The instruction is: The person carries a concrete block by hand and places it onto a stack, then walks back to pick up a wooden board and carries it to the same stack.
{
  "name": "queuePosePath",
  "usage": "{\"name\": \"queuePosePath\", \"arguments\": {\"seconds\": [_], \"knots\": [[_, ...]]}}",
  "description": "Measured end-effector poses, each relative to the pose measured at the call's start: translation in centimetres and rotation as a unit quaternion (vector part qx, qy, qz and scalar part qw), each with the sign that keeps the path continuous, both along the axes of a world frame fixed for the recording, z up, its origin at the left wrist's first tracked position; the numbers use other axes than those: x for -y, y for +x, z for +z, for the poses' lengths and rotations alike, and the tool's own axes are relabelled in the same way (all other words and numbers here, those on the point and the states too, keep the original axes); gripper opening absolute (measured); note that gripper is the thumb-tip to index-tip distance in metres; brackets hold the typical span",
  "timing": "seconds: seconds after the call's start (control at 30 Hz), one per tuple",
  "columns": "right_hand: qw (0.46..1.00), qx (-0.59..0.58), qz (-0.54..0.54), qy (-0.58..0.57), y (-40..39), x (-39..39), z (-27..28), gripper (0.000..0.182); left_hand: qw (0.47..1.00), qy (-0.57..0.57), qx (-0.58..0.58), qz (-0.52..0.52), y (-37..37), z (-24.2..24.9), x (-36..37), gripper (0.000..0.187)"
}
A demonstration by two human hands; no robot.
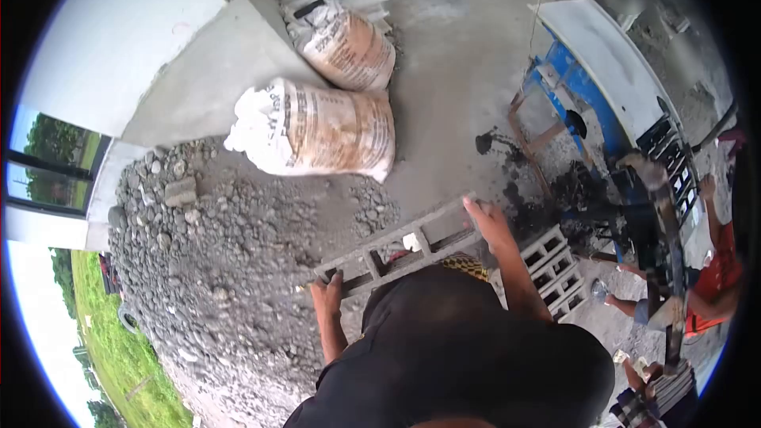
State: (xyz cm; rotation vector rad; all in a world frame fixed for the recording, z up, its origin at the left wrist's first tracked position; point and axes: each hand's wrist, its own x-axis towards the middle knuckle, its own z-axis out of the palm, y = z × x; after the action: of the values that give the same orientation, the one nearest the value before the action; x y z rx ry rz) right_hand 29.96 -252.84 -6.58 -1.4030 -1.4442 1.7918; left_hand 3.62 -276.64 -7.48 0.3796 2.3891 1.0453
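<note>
A grey concrete hollow block (357,252) is held in front of my body, tilted up towards the right, with its open cells showing. My left hand (325,299) grips its lower left end, the thumb over the edge. At the upper right end, my right hand (490,223) is closed around the block's corner. Under and beyond the block lies a heap of gravel (238,269). More hollow blocks (561,277) stand on the ground to the right of my right forearm.
Two filled white sacks (333,131) (353,47) lie beside the wall. A blue-framed machine (567,71) with a pale sheet top stands at the right. Near it is a person in a red top (717,269); another person (650,380) is partly visible lower down.
</note>
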Motion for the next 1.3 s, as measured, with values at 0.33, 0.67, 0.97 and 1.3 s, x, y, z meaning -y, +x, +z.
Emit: {"name": "queuePosePath", "arguments": {"seconds": [0.33,0.67,0.97,1.3], "knots": [[0.985,-0.075,-0.153,-0.004,-5.0,-22.1,1.9,0.041,0.987,0.005,0.008,-0.162,-10.9,1.1,-29.5,0.038],[0.991,0.005,-0.124,0.054,-7.2,-48.2,1.6,0.049,0.985,0.064,0.072,-0.145,-14.5,-2.9,-56.6,0.034],[0.962,-0.037,-0.269,0.035,-10.5,-72.5,1.9,0.050,0.962,0.082,0.033,-0.259,-17.3,-0.5,-85.1,0.030],[0.908,-0.025,-0.418,0.020,-10.6,-98.5,3.3,0.041,0.901,0.004,-0.144,-0.408,-19.1,2.2,-125.7,0.041]]}}
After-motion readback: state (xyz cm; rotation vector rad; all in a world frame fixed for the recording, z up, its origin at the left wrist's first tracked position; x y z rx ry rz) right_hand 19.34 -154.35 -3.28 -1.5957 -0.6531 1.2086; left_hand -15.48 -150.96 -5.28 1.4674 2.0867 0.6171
